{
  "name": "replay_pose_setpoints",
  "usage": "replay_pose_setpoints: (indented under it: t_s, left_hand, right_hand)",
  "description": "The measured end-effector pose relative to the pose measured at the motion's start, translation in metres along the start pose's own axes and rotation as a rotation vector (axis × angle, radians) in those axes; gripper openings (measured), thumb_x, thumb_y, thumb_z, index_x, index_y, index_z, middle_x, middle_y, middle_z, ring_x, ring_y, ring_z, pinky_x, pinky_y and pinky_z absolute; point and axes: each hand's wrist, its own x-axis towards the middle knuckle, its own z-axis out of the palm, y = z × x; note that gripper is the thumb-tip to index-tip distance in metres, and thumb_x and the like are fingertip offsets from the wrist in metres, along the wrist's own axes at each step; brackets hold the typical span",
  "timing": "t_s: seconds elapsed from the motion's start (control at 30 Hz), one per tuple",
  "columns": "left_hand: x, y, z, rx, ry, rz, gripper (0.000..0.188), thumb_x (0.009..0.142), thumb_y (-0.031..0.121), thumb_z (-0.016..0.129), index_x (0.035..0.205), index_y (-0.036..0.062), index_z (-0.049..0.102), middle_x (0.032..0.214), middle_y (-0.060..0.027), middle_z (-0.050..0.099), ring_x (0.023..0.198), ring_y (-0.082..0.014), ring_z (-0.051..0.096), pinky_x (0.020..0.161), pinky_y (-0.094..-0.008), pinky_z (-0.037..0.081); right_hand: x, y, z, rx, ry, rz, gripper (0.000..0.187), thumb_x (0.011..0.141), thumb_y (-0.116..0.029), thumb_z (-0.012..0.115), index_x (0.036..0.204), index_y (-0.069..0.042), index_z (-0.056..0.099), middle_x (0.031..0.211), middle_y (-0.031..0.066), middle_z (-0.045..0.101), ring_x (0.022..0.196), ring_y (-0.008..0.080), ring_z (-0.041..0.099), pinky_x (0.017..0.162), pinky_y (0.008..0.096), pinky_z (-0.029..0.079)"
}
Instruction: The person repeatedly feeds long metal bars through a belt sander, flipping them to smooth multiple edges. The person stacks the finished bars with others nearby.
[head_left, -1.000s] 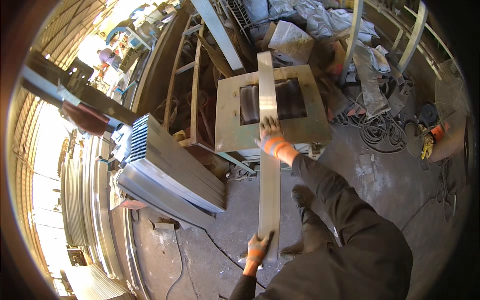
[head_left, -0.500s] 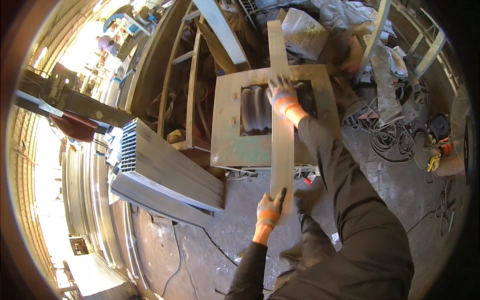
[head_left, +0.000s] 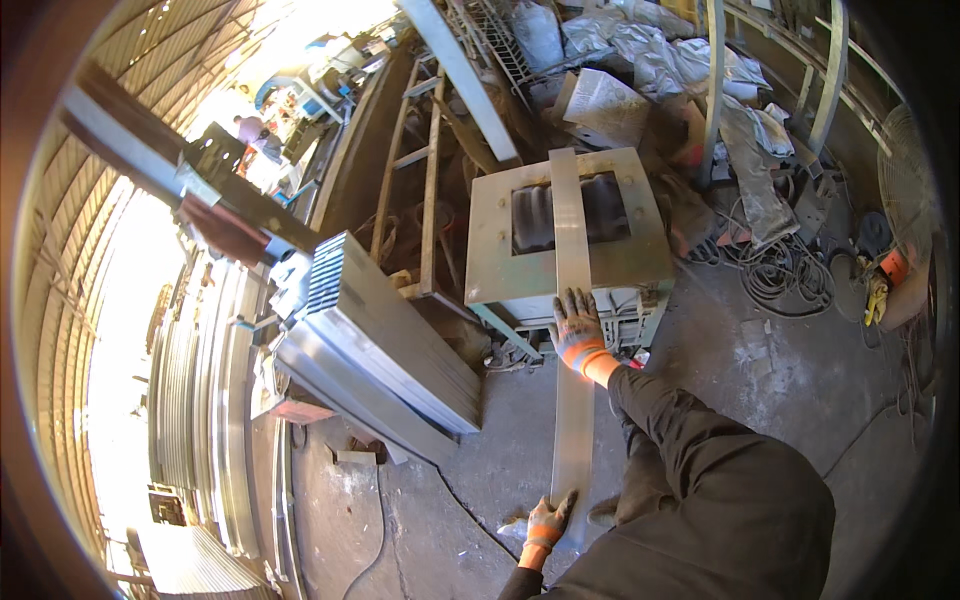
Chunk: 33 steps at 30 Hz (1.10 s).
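Note:
A long flat metal bar (head_left: 573,445) stretches away from me across the steel top plate (head_left: 505,275) of a box-shaped machine. It crosses the rectangular opening, where a dark ridged roller (head_left: 604,208) shows on both sides of it. My left hand (head_left: 546,523), in a grey and orange work glove, is closed around the bar's near end. My right hand (head_left: 580,335), gloved alike, lies flat on the bar just in front of the machine, fingers stretched out. Under that palm the bar is hidden.
A stack of metal profiles (head_left: 385,330) leans left of the machine. Beyond it stands a ladder-like metal frame (head_left: 432,180). Coiled cables (head_left: 790,280) lie on the floor at right, by a fan (head_left: 905,175). A thin cable (head_left: 470,510) crosses the floor. Another person (head_left: 255,135) is far back left.
The bar has been drawn toward me, its far end now near the plate's back edge. Both hands came nearer with it; the right hand left the area above the opening. The view has shifted.

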Motion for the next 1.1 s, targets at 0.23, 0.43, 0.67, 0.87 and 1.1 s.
replay_pose_setpoints:
  t_s: [0.23,0.43,0.67,0.87,1.1]
  left_hand:
    - [-0.133,-0.114,-0.004,0.057,-0.063,-0.05,0.092,0.097,0.082,0.073,0.131,-0.0025,0.075,0.121,-0.0326,0.082,0.119,-0.0508,0.078,0.102,-0.055,0.061]
    - [-0.18,-0.154,-0.027,-0.119,-0.225,-0.095,0.09,0.084,0.062,0.099,0.142,-0.0005,0.069,0.126,-0.0249,0.084,0.121,-0.0396,0.082,0.103,-0.048,0.064]
    - [-0.063,0.012,-0.047,0.33,0.346,0.09,0.073,0.085,0.067,0.094,0.108,0.0041,0.065,0.093,-0.0211,0.077,0.087,-0.0456,0.077,0.077,-0.0574,0.06]
    - [0.155,0.223,-0.05,0.38,0.514,0.268,0.067,0.091,0.06,0.092,0.113,0.0046,0.062,0.095,-0.0195,0.078,0.091,-0.0431,0.079,0.078,-0.0542,0.064]
    - [0.334,0.346,-0.056,0.35,0.502,0.292,0.066,0.093,0.054,0.091,0.121,0.0035,0.059,0.107,-0.0202,0.076,0.096,-0.0424,0.079,0.082,-0.0516,0.064]
  right_hand:
    - [-0.151,-0.078,-0.016,0.033,-0.083,0.004,0.073,0.112,-0.045,0.057,0.172,-0.004,0.052,0.182,0.0288,0.041,0.171,0.0475,0.034,0.142,0.064,0.017]
    - [-0.184,-0.098,-0.036,0.042,-0.136,-0.017,0.08,0.106,-0.047,0.065,0.177,-0.014,0.047,0.186,0.0281,0.033,0.169,0.0544,0.034,0.14,0.067,0.019]
    - [0.031,-0.05,-0.017,0.26,-0.041,0.217,0.087,0.097,-0.033,0.079,0.172,-0.002,0.048,0.183,0.0313,0.033,0.162,0.0529,0.043,0.133,0.0626,0.036]
    - [0.311,0.058,0.067,-0.106,0.142,0.165,0.072,0.101,-0.026,0.065,0.167,0.002,0.055,0.172,0.0308,0.051,0.161,0.0527,0.046,0.134,0.0647,0.035]
    - [0.512,0.173,0.139,-0.246,0.031,0.158,0.079,0.104,-0.033,0.058,0.175,-0.002,0.045,0.184,0.0289,0.038,0.172,0.0536,0.03,0.141,0.0662,0.022]
